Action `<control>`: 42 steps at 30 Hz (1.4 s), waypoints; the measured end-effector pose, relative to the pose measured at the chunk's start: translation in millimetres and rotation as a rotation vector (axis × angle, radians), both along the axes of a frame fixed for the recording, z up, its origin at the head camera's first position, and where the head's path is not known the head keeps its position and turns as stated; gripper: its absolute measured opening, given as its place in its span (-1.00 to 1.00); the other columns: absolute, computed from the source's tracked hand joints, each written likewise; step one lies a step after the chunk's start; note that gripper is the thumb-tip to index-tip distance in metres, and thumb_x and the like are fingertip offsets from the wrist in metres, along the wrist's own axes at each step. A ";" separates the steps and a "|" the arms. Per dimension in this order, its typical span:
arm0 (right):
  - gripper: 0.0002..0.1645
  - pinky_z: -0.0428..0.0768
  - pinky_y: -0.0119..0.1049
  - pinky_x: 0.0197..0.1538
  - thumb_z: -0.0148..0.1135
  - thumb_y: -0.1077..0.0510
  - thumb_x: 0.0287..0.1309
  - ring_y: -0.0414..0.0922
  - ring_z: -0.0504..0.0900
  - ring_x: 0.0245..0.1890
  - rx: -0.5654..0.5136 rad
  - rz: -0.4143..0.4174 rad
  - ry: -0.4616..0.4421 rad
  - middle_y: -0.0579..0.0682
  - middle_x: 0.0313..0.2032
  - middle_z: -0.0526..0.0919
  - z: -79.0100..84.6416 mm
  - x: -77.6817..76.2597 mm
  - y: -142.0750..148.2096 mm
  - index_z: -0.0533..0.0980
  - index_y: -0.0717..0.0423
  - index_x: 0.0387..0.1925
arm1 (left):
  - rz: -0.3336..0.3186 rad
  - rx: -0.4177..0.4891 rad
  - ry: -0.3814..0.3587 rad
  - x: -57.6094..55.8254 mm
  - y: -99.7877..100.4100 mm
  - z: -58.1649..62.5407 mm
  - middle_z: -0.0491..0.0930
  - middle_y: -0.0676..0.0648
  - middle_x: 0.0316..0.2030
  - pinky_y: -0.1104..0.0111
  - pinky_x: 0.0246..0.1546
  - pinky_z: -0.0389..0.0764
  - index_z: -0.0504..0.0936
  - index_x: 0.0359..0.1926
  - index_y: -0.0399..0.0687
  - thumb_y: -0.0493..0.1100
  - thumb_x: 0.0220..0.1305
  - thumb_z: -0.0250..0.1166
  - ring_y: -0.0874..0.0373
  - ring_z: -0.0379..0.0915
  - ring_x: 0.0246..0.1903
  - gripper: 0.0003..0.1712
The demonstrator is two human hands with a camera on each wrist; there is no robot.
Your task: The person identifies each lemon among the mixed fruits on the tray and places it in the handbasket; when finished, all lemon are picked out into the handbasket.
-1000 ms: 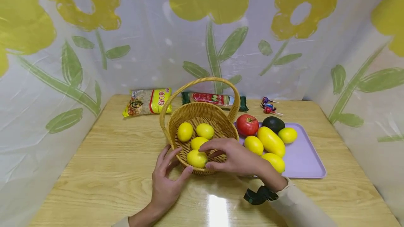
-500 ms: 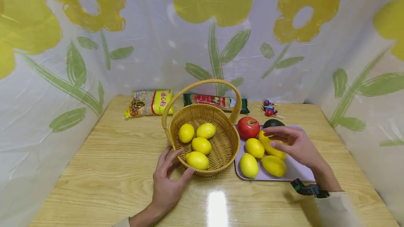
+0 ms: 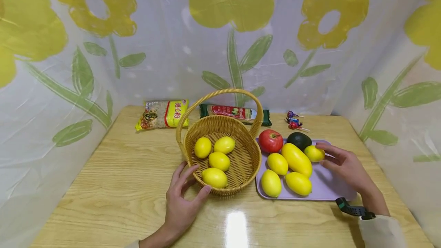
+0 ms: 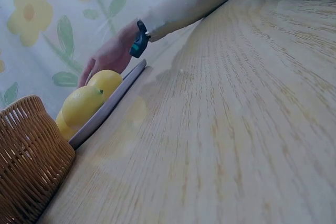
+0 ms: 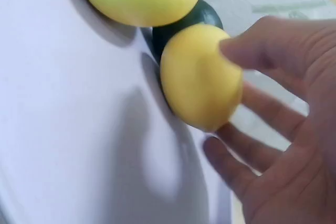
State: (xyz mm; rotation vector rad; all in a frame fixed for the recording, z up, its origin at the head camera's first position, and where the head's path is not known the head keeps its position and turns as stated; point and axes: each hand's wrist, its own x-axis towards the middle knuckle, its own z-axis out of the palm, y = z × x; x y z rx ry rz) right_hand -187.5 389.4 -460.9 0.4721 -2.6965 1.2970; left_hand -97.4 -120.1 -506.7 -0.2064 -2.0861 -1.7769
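The spread left hand [image 3: 182,198] touches the four-lemon basket [image 3: 245,158]. The right hand [image 3: 351,173] touches one lemon [image 3: 313,154] of four on the tray [image 3: 332,190], fingers [image 5: 273,111] part-hidden, grip unclear.

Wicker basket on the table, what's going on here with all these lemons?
A person's left hand rests at the near left rim of the wicker basket, where four lemons lie. Their right hand is around another lemon on the purple tray; whether it grips it is unclear. Three more lemons, a tomato, a mango-like fruit and a dark avocado-like one sit there too.
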 end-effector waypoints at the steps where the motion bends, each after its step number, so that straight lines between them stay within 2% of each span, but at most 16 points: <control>1: -0.39 0.58 -0.73 0.20 0.45 0.33 0.40 -0.66 0.51 0.23 0.031 0.001 0.004 0.30 0.39 0.63 -0.3 -0.8 0.7 0.56 0.28 0.43 | -0.001 0.000 0.004 -0.2 -0.1 0.2 0.27 -0.28 0.61 0.33 0.29 0.73 0.68 0.39 0.15 -0.32 0.22 0.62 -0.31 0.32 0.54 -0.28; 3: -0.34 0.62 -0.72 0.14 0.49 0.33 0.37 -0.68 0.52 0.15 0.065 -0.009 -0.003 0.38 0.36 0.62 -0.1 -1.3 1.4 0.54 0.29 0.45 | -0.002 0.000 0.009 -0.6 -0.2 0.8 0.27 -0.28 0.61 0.31 0.29 0.74 0.68 0.39 0.14 -0.32 0.22 0.62 -0.31 0.32 0.53 -0.28; 5: -0.30 0.63 -0.73 0.10 0.53 0.32 0.33 -0.67 0.54 0.10 0.092 -0.023 -0.002 0.38 0.34 0.63 -1.5 -2.3 1.5 0.53 0.28 0.45 | -0.001 0.000 0.008 -0.9 -0.4 1.3 0.28 -0.27 0.61 0.29 0.29 0.75 0.68 0.38 0.14 -0.32 0.22 0.62 -0.31 0.33 0.52 -0.29; 8: -0.28 0.63 -0.72 0.08 0.57 0.27 0.31 -0.51 0.64 0.07 0.131 -0.057 -0.002 0.36 0.33 0.64 -4.4 -3.1 -0.7 0.54 0.26 0.44 | 0.000 0.000 0.003 -1.2 -0.2 1.0 0.28 -0.27 0.61 0.27 0.29 0.75 0.68 0.38 0.14 -0.31 0.22 0.62 -0.28 0.33 0.52 -0.29; 12: -0.30 0.58 -0.78 0.03 0.57 0.16 0.35 -0.50 0.63 0.00 0.178 -0.117 0.004 0.35 0.30 0.67 -5.6 -1.6 -0.7 0.55 0.24 0.44 | -0.001 -0.005 0.006 -0.6 -0.1 -0.3 0.27 -0.30 0.61 0.26 0.29 0.76 0.68 0.38 0.14 -0.32 0.23 0.62 -0.29 0.33 0.53 -0.29; 14: -0.31 0.56 -0.81 0.03 0.55 0.14 0.37 -0.61 0.57 -0.01 0.155 -0.146 0.010 0.31 0.29 0.69 -1.6 1.3 0.8 0.56 0.23 0.44 | -0.003 -0.006 0.010 -0.4 0.2 -0.5 0.27 -0.31 0.61 0.25 0.28 0.76 0.68 0.38 0.13 -0.33 0.23 0.61 -0.31 0.33 0.52 -0.29; 17: -0.34 0.59 -0.78 0.06 0.51 0.21 0.40 -0.63 0.60 0.01 0.045 -0.145 0.027 0.03 0.28 0.72 10.5 6.3 -3.7 0.54 0.23 0.45 | -0.003 -0.005 0.008 -0.3 0.5 -0.4 0.26 -0.31 0.61 0.25 0.28 0.76 0.68 0.39 0.09 -0.33 0.23 0.61 -0.31 0.33 0.53 -0.29; 19: -0.35 0.63 -0.74 0.09 0.49 0.26 0.41 -0.56 0.64 0.05 -0.008 -0.107 0.034 -0.19 0.27 0.69 23.6 10.4 -15.1 0.54 0.22 0.45 | -0.001 -0.003 0.004 0.0 0.6 -0.2 0.26 -0.30 0.61 0.27 0.28 0.76 0.68 0.38 0.09 -0.32 0.23 0.62 -0.31 0.32 0.53 -0.29; 21: -0.36 0.67 -0.67 0.12 0.47 0.29 0.41 -0.48 0.68 0.08 -0.024 -0.033 0.031 -0.29 0.26 0.67 38.8 14.1 -32.9 0.54 0.19 0.46 | -0.001 -0.002 -0.002 0.3 0.6 0.1 0.26 -0.29 0.61 0.29 0.28 0.75 0.68 0.38 0.11 -0.32 0.23 0.62 -0.31 0.32 0.54 -0.29; 26: -0.43 0.70 -0.55 0.22 0.48 0.30 0.39 -0.27 0.73 0.09 0.006 0.203 0.011 -0.05 0.24 0.71 73.1 16.9 -90.9 0.59 0.04 0.37 | -0.001 0.002 -0.005 0.4 0.7 0.8 0.26 -0.28 0.62 0.31 0.28 0.75 0.68 0.38 0.14 -0.32 0.22 0.62 -0.33 0.31 0.54 -0.29; 28: -0.47 0.71 -0.49 0.25 0.50 0.26 0.38 -0.20 0.73 0.09 0.014 0.293 -0.006 -0.06 0.19 0.73 79.6 15.4 -114.7 0.60 -0.04 0.31 | -0.003 0.004 -0.002 -0.2 0.7 1.1 0.26 -0.28 0.61 0.28 0.28 0.75 0.68 0.38 0.12 -0.33 0.22 0.62 -0.33 0.31 0.53 -0.29; 31: -0.51 0.76 -0.34 0.22 0.53 0.19 0.37 -0.19 0.74 0.06 0.064 0.421 -0.014 -0.16 0.13 0.76 82.3 12.4 -151.0 0.62 -0.13 0.27 | -0.004 0.004 0.000 -1.0 0.5 1.0 0.27 -0.28 0.61 0.26 0.28 0.76 0.68 0.37 0.12 -0.33 0.22 0.62 -0.33 0.32 0.53 -0.29; 35: -0.50 0.81 -0.26 0.05 0.51 0.12 0.35 -0.24 0.71 -0.03 0.185 0.538 0.002 -0.24 0.14 0.77 77.8 9.4 -196.2 0.66 -0.17 0.28 | 0.000 0.006 -0.005 0.1 0.8 0.2 0.27 -0.29 0.61 0.26 0.26 0.77 0.69 0.37 0.14 -0.32 0.21 0.63 -0.32 0.33 0.52 -0.29; 38: -0.48 0.80 -0.18 0.17 0.49 0.10 0.32 -0.23 0.71 0.09 0.277 0.585 0.021 -0.24 0.20 0.76 73.0 9.7 -223.9 0.68 -0.12 0.30 | 0.002 0.003 -0.005 0.8 0.8 -0.2 0.27 -0.30 0.61 0.29 0.26 0.76 0.69 0.37 0.12 -0.32 0.21 0.63 -0.30 0.33 0.52 -0.29; 42: -0.52 0.66 -0.03 0.45 0.46 0.04 0.41 -0.13 0.65 0.34 0.345 0.619 0.050 -0.21 0.27 0.75 67.6 13.2 -252.4 0.69 -0.06 0.31 | -0.001 0.005 0.011 -0.8 0.1 0.8 0.26 -0.29 0.61 0.39 0.26 0.74 0.68 0.38 0.02 -0.33 0.22 0.62 -0.29 0.34 0.51 -0.30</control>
